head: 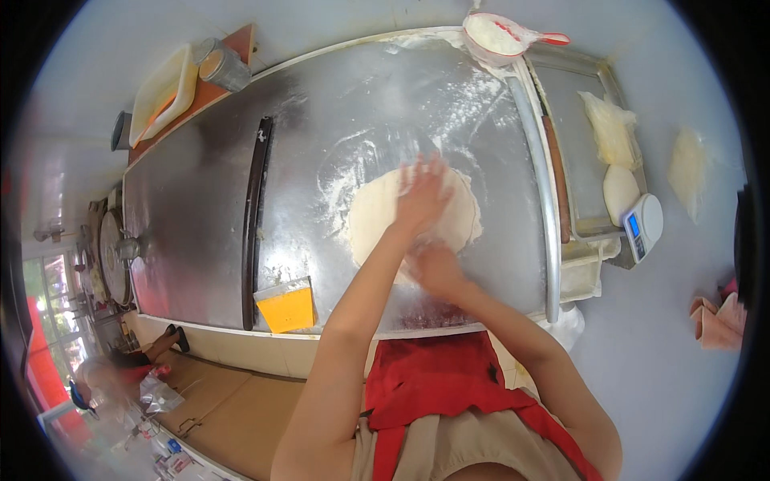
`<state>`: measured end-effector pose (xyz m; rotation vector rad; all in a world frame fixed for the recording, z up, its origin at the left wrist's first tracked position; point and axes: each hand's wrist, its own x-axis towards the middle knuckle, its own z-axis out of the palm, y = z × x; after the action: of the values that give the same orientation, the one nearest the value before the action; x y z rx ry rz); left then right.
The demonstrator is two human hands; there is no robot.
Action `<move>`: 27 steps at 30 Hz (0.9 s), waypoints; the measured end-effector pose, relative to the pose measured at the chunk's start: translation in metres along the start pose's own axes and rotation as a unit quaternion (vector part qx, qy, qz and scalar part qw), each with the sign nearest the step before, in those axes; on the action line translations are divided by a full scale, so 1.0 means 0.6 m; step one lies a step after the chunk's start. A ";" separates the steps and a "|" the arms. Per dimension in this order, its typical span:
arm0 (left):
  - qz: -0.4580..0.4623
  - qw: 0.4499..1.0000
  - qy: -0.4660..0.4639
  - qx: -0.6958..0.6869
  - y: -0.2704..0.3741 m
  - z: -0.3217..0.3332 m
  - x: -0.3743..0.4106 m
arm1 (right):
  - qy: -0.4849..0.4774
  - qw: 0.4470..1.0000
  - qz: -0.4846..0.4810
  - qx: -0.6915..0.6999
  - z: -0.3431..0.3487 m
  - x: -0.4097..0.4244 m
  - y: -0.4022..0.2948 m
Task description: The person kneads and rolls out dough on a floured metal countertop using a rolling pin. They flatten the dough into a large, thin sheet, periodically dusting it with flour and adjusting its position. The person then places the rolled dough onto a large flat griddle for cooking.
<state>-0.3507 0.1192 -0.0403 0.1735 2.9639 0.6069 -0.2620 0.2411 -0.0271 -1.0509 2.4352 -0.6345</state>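
Note:
A flattened round of pale dough [371, 210] lies on the floured metal worktop [195, 240] in front of me. My left hand [424, 195] rests palm down across its upper middle, fingers spread and slightly blurred. Closer to my body, my right hand [438, 270] is at the dough's near edge. Motion blurs it, and its fingers cannot be made out clearly. Loose flour surrounds the dough, mostly on its left and far sides. A scraper with a yellow handle [287, 308] lies to the left, near the worktop's front edge.
A dark bar [255, 228] crosses the worktop on the left; a metal tube [537, 180] borders the right. Beyond are a wooden rod [557, 180], a metal tray [562, 102] and a digital scale [651, 216]. A flour bowl [490, 51] stands far right. Another person [114, 379] is at lower left.

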 end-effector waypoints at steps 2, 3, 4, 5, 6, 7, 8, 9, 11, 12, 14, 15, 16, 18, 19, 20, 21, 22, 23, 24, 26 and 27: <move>-0.079 0.996 0.006 0.051 -0.060 -0.005 -0.048 | -0.059 0.984 0.150 -0.076 -0.038 0.044 0.030; -0.118 0.990 0.006 0.072 -0.073 0.000 -0.067 | 0.093 0.982 0.109 -0.123 -0.027 0.060 0.061; -0.117 0.991 0.011 0.065 -0.072 0.002 -0.069 | 0.239 0.955 0.062 -0.166 -0.014 0.073 0.089; -0.116 0.991 0.020 0.061 -0.077 -0.008 -0.057 | 0.185 0.966 0.077 -0.163 -0.031 0.091 0.102; -0.116 0.991 0.025 0.057 -0.080 -0.011 -0.060 | 0.128 0.975 0.093 -0.158 -0.044 0.091 0.101; -0.126 0.991 0.019 0.028 -0.091 -0.017 -0.058 | 0.131 0.973 0.094 -0.167 -0.046 0.094 0.101; -0.136 0.991 0.015 0.000 -0.098 -0.022 -0.057 | 0.133 0.971 0.095 -0.177 -0.049 0.095 0.101; -0.146 0.989 0.005 -0.033 -0.106 -0.018 -0.067 | 0.130 0.969 0.099 -0.186 -0.046 0.087 0.102; -0.172 0.984 0.047 0.026 -0.119 0.012 -0.136 | 0.098 0.973 0.142 -0.154 -0.043 0.066 0.103; -0.186 0.978 0.068 0.060 -0.131 0.017 -0.162 | 0.102 0.970 0.150 -0.159 -0.034 0.056 0.092; -0.191 0.978 0.074 0.042 -0.138 -0.007 -0.167 | 0.110 0.967 0.150 -0.176 -0.025 0.049 0.084; -0.197 0.977 0.072 0.029 -0.133 -0.008 -0.180 | 0.110 0.966 0.143 -0.186 -0.021 0.033 0.078; -0.174 0.976 0.105 0.073 -0.144 -0.012 -0.169 | 0.124 0.965 0.125 -0.195 -0.028 0.044 0.076; -0.212 0.967 0.098 0.105 -0.131 -0.002 -0.183 | 0.115 0.970 0.132 -0.169 -0.026 0.039 0.065; -0.224 0.963 0.092 0.118 -0.119 0.005 -0.187 | 0.111 0.971 0.142 -0.156 -0.021 0.030 0.060; -0.198 0.970 0.109 0.088 -0.090 0.006 -0.195 | 0.137 0.973 0.109 -0.148 -0.013 0.019 0.056; -0.171 0.976 0.122 0.057 -0.057 0.010 -0.212 | 0.118 0.977 0.099 -0.150 -0.003 0.016 0.043; -0.183 0.981 0.043 -0.039 -0.035 0.028 -0.240 | 0.090 0.980 0.088 -0.155 0.010 0.001 0.020; -0.175 0.982 0.050 -0.041 -0.039 0.041 -0.256 | 0.062 0.982 0.077 -0.160 0.020 -0.009 0.004; -0.162 0.984 0.062 -0.040 -0.040 0.028 -0.256 | 0.067 0.982 0.073 -0.161 0.018 -0.009 0.001; -0.131 0.988 0.068 -0.048 -0.049 0.017 -0.263 | 0.078 0.981 0.067 -0.163 0.013 -0.008 -0.001; -0.115 0.990 0.065 -0.052 -0.062 0.013 -0.268 | 0.064 0.982 0.069 -0.163 0.001 -0.008 -0.001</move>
<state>-0.1940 0.0667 -0.0484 -0.2235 3.0034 0.7632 -0.2582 0.2439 -0.0265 -0.9732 2.7610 -0.2703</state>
